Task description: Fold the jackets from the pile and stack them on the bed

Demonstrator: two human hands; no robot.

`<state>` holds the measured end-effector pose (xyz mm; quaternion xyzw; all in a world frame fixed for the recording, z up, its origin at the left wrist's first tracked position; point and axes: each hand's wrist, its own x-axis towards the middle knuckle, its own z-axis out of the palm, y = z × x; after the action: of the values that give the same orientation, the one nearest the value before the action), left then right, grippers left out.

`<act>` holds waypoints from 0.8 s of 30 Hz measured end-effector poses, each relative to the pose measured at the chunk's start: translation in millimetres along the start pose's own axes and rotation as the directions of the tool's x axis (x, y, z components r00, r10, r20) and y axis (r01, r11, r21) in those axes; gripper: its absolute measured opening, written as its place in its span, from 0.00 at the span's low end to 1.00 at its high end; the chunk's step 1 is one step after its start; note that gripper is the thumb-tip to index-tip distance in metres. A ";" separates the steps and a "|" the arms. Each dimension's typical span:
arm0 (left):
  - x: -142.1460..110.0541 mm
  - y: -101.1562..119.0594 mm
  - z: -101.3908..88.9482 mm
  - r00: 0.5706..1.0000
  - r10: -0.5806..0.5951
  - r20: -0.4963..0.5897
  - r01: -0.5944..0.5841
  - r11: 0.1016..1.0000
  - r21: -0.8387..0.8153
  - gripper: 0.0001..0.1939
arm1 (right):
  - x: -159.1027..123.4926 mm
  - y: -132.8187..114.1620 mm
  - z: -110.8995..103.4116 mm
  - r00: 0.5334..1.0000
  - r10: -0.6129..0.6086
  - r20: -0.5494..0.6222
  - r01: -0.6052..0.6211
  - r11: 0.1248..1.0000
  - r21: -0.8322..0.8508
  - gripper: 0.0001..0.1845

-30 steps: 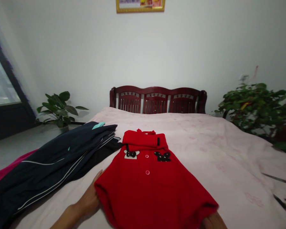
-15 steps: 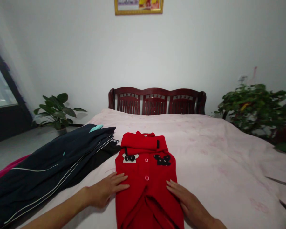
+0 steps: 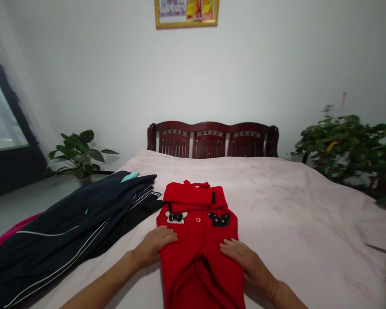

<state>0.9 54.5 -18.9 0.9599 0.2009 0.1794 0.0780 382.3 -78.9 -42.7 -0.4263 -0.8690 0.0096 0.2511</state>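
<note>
The pale pink bedspread (image 3: 276, 206) covers the biggest part of the lower frame. At the lower left lie dark navy garments with white piping (image 3: 67, 214), they look like sports trousers, and a bit of magenta cloth (image 3: 16, 229) shows beside them. The carved dark-red wooden headboard (image 3: 209, 126) stands behind, at the middle of the frame.

The red button-front coat (image 3: 196, 240) lies flat at the lower centre, and its nearest end goes out of the frame. Its collar end is folded over into a thick band. One second ago its lower part was spread wide to both sides; now it is narrow, with edges that meet in a pointed opening at the centre. I judge that this makes the coat more compact and more even in width.

The left hand (image 3: 154, 246) rests on the left edge of it, and the right hand (image 3: 244, 259) on the right edge. Both are flat, with fingers extended, and they grip nothing that I can see.

Smallest are the black dotted bow patch (image 3: 219, 219), the white patch (image 3: 176, 217) and one round button (image 3: 198, 219) between them.
</note>
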 end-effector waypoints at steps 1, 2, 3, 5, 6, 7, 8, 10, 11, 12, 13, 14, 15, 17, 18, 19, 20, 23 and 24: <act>6.1 1.8 -11.8 0.999 -0.018 -0.037 0.016 0.998 -0.053 0.19 | 5.6 -2.2 -11.0 0.998 0.044 -0.044 -0.042 0.998 0.038 0.25; 12.1 4.7 -25.4 0.996 -0.042 -0.077 0.033 0.993 -0.111 0.18 | 11.2 -5.4 -24.3 0.991 0.095 -0.093 -0.088 0.993 0.079 0.24; 17.5 8.7 -40.0 0.991 -0.069 -0.112 0.049 0.984 -0.171 0.17 | 16.3 -9.3 -39.1 0.978 0.149 -0.142 -0.132 0.983 0.125 0.23; 24.7 20.6 -68.5 0.983 -0.109 -0.148 0.060 0.953 -0.298 0.18 | 21.9 -18.5 -67.9 0.940 0.249 -0.232 -0.197 0.954 0.228 0.23; 25.7 28.3 -80.4 0.982 -0.118 -0.147 0.058 0.931 -0.360 0.19 | 21.5 -23.7 -79.4 0.922 0.286 -0.262 -0.212 0.937 0.277 0.23; 24.5 36.8 -89.6 0.983 -0.123 -0.133 0.058 0.909 -0.413 0.19 | 18.5 -29.1 -87.5 0.909 0.311 -0.279 -0.219 0.923 0.316 0.23; 21.2 45.8 -95.2 0.986 -0.127 -0.108 0.065 0.890 -0.451 0.19 | 13.3 -34.7 -91.6 0.903 0.322 -0.286 -0.218 0.915 0.341 0.23; 9.8 62.7 -95.0 0.990 -0.138 -0.039 0.102 0.868 -0.486 0.19 | -1.9 -46.1 -87.2 0.907 0.313 -0.283 -0.205 0.913 0.353 0.22; 3.0 69.4 -89.5 0.989 -0.151 0.001 0.131 0.861 -0.491 0.18 | -10.1 -51.4 -80.0 0.914 0.300 -0.274 -0.196 0.916 0.350 0.21; -3.5 74.1 -81.5 0.985 -0.170 0.039 0.167 0.852 -0.496 0.16 | -17.2 -56.1 -70.9 0.920 0.294 -0.260 -0.193 0.916 0.352 0.20; -8.7 76.6 -72.0 0.978 -0.193 0.075 0.204 0.840 -0.503 0.15 | -22.4 -59.9 -61.4 0.924 0.300 -0.238 -0.200 0.908 0.368 0.18; -12.0 76.7 -62.4 0.969 -0.224 0.102 0.244 0.823 -0.513 0.15 | -24.7 -62.7 -52.9 0.925 0.316 -0.213 -0.213 0.892 0.399 0.18; -12.6 74.5 -54.0 0.957 -0.266 0.115 0.286 0.801 -0.526 0.16 | -23.4 -64.3 -46.8 0.920 0.342 -0.191 -0.231 0.868 0.439 0.18; -5.0 63.7 -44.6 0.914 -0.398 0.078 0.371 0.743 -0.557 0.18 | -9.0 -62.8 -44.2 0.879 0.434 -0.198 -0.281 0.807 0.519 0.21; 3.1 55.9 -44.2 0.878 -0.478 0.031 0.404 0.704 -0.584 0.19 | 3.8 -59.4 -47.7 0.834 0.504 -0.227 -0.319 0.774 0.547 0.23; 13.4 47.1 -46.2 0.830 -0.557 -0.021 0.426 0.658 -0.621 0.21 | 19.7 -53.9 -53.5 0.769 0.580 -0.267 -0.365 0.742 0.562 0.24; 25.5 37.6 -49.7 0.775 -0.629 -0.067 0.436 0.608 -0.664 0.23 | 37.7 -46.3 -60.4 0.691 0.653 -0.309 -0.417 0.710 0.568 0.26; 63.5 6.6 -58.3 0.653 -0.751 -0.097 0.458 0.493 -0.740 0.28 | 93.3 -10.1 -76.4 0.519 0.786 -0.335 -0.595 0.614 0.518 0.28; 74.5 -4.1 -57.6 0.625 -0.777 -0.080 0.492 0.471 -0.732 0.28 | 108.9 5.3 -76.8 0.505 0.809 -0.303 -0.651 0.587 0.482 0.27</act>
<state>41.5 93.5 56.8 0.6586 0.4871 0.3869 0.4233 364.8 -9.6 69.8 -0.6990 -0.4939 0.1413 0.4976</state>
